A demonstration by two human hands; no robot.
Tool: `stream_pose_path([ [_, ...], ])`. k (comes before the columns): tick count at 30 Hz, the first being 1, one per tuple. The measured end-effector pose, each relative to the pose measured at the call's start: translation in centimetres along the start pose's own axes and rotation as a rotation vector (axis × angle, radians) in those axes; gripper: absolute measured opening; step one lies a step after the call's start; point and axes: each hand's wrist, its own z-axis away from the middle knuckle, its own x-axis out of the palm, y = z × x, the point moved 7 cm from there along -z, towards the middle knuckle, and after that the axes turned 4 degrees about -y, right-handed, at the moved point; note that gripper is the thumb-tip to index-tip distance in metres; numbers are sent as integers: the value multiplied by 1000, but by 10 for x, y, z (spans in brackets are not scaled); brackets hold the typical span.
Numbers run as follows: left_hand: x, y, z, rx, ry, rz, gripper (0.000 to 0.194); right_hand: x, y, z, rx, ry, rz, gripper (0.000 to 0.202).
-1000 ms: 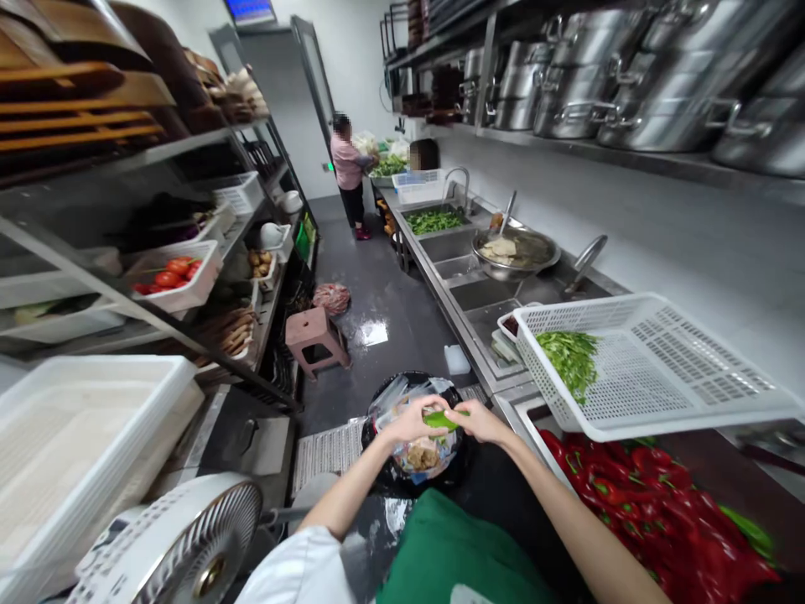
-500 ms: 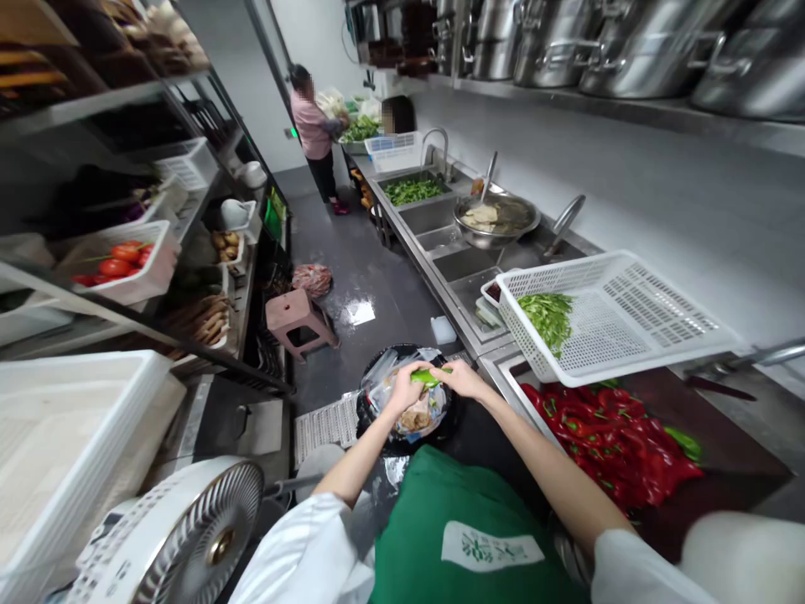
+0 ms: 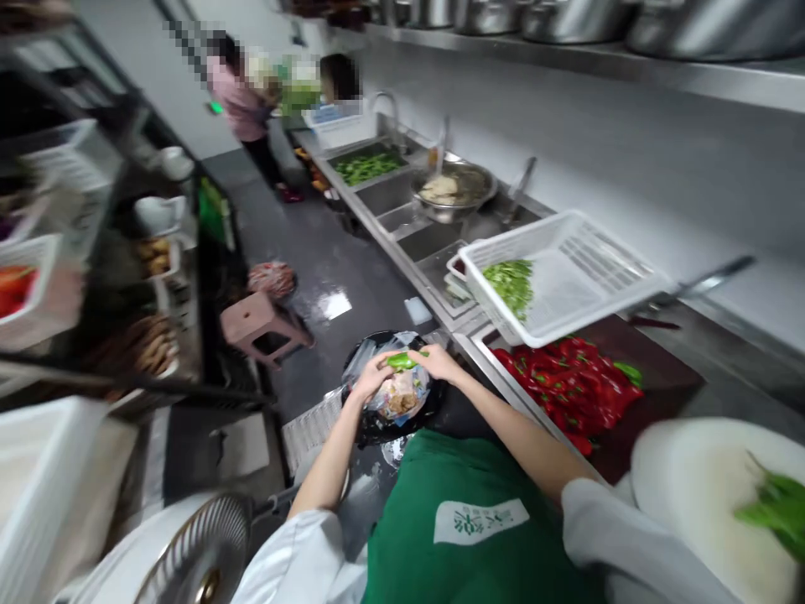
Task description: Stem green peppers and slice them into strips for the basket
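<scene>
The fingers of the left hand point(image 3: 372, 375) and right hand point(image 3: 441, 364) hold a green pepper point(image 3: 402, 361) between them, above a black bin point(image 3: 393, 390) at the lower centre of the frame; red peppers point(image 3: 569, 386) lie at lower right.

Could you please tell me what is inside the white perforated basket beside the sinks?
Chopped green leaves or stems lie at one end of the basket; whatever they cover is hidden.
</scene>
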Motion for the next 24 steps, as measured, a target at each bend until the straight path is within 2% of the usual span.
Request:
stream_pose_path([
  [2, 15, -4, -3, -39, -75, 11, 51, -1, 6, 8, 42, -14, -24, 47],
  [5, 43, -9, -20, -55, -192, -79, 47, -20, 25, 29, 130, -2, -84, 46],
  [8, 96, -14, -41, -20, -330, -210, 34, -55, 51, 70, 200, 145, -100, 48],
  [11, 175, -23, -49, -4, -517, -276, 25, -94, 85, 133, 264, 425, -103, 48],
  [13, 234, -32, -45, -22, -689, -297, 30, -115, 110, 183, 301, 599, -172, 46],
  [17, 351, -43, -18, -3, -1065, -342, 39, -146, 158, 283, 394, 903, -368, 47],
  [20, 426, -52, 7, 35, -1284, -434, 41, -160, 191, 351, 463, 1086, -505, 49],
  [22, 468, -59, 16, 124, -1330, -527, 41, -170, 212, 392, 470, 1217, -564, 52],
  [24, 502, -64, 13, 237, -1273, -601, 39, -180, 236, 433, 487, 1375, -581, 56],
])
